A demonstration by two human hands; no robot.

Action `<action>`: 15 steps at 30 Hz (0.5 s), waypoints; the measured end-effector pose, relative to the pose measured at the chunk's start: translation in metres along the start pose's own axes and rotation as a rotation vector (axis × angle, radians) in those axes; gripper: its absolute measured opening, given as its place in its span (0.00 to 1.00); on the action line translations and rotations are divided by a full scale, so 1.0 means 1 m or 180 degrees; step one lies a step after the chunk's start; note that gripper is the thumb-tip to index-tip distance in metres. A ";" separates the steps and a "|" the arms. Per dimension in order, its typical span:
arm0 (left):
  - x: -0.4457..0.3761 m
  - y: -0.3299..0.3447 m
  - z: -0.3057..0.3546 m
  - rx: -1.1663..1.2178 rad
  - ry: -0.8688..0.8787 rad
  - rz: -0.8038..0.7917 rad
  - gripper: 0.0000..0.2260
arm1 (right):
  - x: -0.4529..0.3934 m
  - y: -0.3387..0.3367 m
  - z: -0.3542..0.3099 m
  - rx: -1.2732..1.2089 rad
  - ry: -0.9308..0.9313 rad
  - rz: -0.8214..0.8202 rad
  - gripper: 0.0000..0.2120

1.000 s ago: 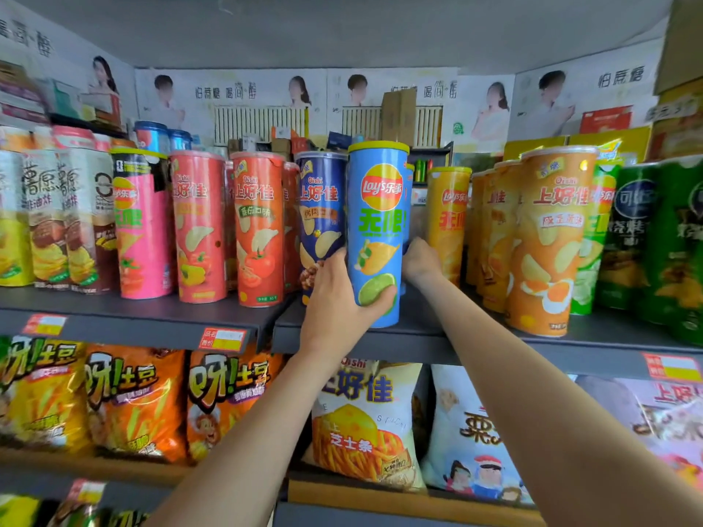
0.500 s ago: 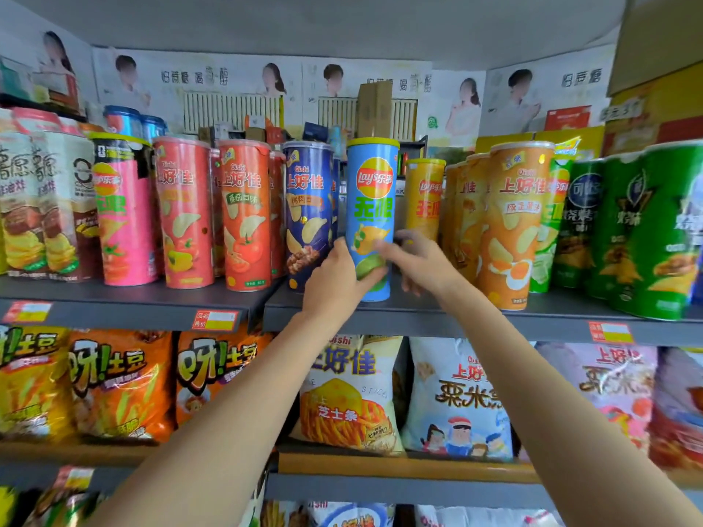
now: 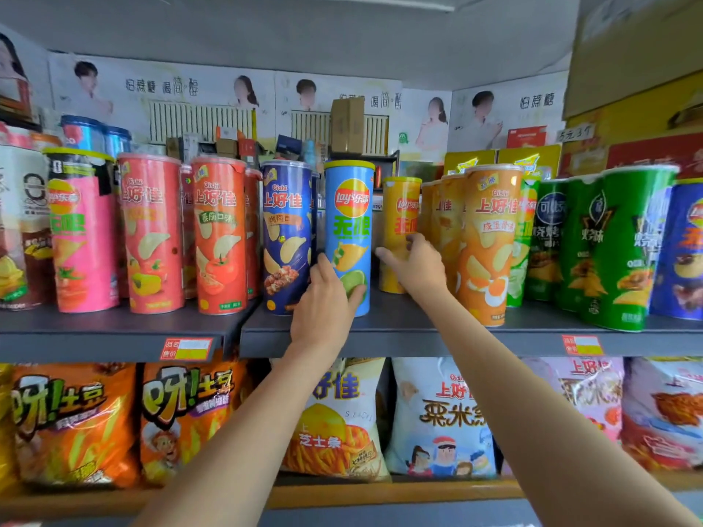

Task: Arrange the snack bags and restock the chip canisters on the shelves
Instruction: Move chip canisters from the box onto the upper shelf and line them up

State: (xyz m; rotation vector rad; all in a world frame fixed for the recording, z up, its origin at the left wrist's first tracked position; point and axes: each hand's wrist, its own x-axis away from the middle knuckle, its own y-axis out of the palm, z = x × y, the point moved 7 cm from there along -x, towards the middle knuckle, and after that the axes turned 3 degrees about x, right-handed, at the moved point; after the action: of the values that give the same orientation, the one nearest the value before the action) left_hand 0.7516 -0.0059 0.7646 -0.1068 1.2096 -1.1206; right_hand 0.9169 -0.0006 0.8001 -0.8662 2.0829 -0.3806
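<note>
Blue can (image 3: 349, 237): upright on shelf (image 3: 399, 329), between hands
Left hand (image 3: 323, 298): nearer, cupping its base
Right hand (image 3: 416, 266): loosely open, holding nothing

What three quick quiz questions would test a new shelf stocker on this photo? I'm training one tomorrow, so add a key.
1. True or false: the left hand grips the light blue canister near its base.
2. Which canister does the right hand reach? A) the green canister B) the yellow canister C) the pink canister
3. Fill in: the light blue canister stands directly beside the ____ blue canister.

Key: 1 true; 2 B, though whether the fingers actually grip it is unclear; 3 dark.
</note>
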 end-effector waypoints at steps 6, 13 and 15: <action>0.001 -0.001 0.002 0.0280 0.0339 0.0195 0.36 | -0.024 0.023 -0.002 0.0744 0.0175 -0.0047 0.39; -0.001 0.001 -0.001 0.0224 0.0353 0.0227 0.35 | -0.041 0.039 0.018 0.0245 0.0815 -0.0060 0.37; -0.001 0.001 -0.002 0.0214 0.0359 0.0230 0.35 | -0.039 0.039 0.019 0.0246 0.0881 -0.0010 0.39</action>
State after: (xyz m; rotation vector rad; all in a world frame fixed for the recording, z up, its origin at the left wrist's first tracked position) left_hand 0.7511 -0.0036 0.7639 0.0515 1.2646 -1.1147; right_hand 0.9308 0.0550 0.7902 -0.8079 2.3020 -0.6077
